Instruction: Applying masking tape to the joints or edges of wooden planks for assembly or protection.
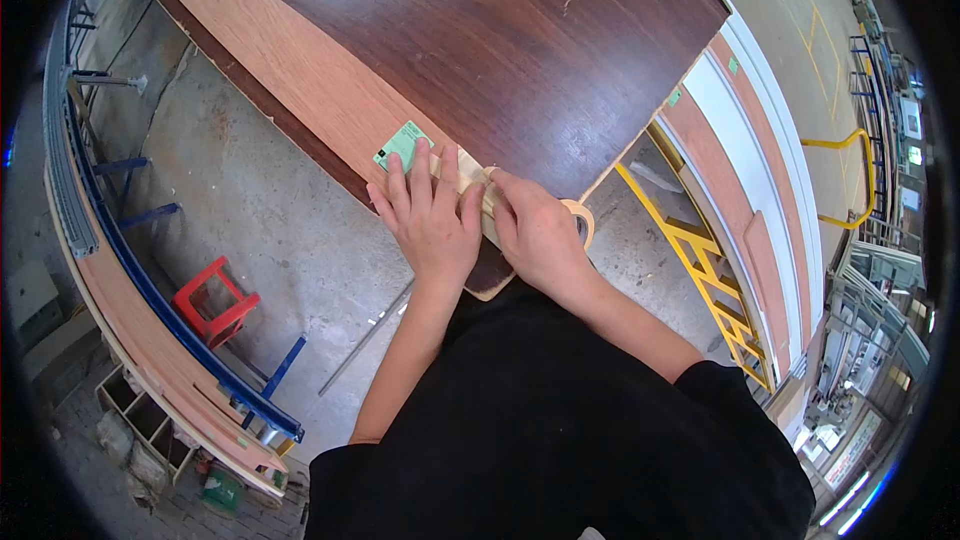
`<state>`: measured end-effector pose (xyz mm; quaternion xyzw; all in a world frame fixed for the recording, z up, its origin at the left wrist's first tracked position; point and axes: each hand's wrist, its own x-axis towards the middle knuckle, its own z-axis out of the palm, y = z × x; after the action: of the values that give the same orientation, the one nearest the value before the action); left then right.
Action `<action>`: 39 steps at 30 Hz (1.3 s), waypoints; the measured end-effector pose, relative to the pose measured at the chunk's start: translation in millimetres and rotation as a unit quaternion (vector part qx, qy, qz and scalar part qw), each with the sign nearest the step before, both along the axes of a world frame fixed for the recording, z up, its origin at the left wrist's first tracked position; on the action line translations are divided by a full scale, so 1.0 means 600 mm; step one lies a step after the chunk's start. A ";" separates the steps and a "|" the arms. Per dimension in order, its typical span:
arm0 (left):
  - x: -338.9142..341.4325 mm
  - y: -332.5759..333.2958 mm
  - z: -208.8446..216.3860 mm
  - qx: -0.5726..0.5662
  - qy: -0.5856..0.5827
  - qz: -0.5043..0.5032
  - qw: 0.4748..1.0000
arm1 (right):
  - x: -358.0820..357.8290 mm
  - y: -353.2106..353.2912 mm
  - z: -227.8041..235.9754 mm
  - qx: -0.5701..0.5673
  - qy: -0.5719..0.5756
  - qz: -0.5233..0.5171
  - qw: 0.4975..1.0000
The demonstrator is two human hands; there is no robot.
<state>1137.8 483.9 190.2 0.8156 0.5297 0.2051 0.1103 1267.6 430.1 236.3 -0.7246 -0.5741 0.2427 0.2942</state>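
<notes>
A long, light reddish wood strip [290, 65] lies along the left side of a dark brown wood-grain panel [540, 50]. My left hand [437, 230] rests flat near the strip's near end, fingers stretched out, with the fingertips at a green label [405, 137]. Beside it, my right hand [545, 235] has its fingers curled at the strip's end. A roll of masking tape [588, 223] shows at the outer side of that hand, partly hidden by it. Pale tape [470, 173] crosses the strip between my two hands.
To the left stand a red stool [215, 302] and a blue-framed rack [150, 285] bearing long boards. On the right, a yellow metal frame [700, 270] stands beside several long white and wood-coloured panels [765, 170]. The panel's near corner [490, 285] almost touches my black shirt.
</notes>
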 end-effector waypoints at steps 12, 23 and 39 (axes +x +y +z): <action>0.002 -0.002 0.002 -0.027 0.003 0.007 1.000 | -0.021 0.010 -0.004 -0.010 0.012 -0.062 0.998; 0.002 -0.001 -0.015 -0.029 -0.024 0.009 0.999 | -0.028 -0.026 -0.021 0.228 -0.023 0.143 0.963; -0.007 0.012 0.008 -0.045 -0.042 0.068 0.996 | 0.094 0.088 -0.052 0.243 -0.028 0.063 0.968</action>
<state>1133.4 491.0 194.9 0.7629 0.5872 0.2221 0.1548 1324.0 483.1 205.2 -0.6000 -0.6685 0.0940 0.4293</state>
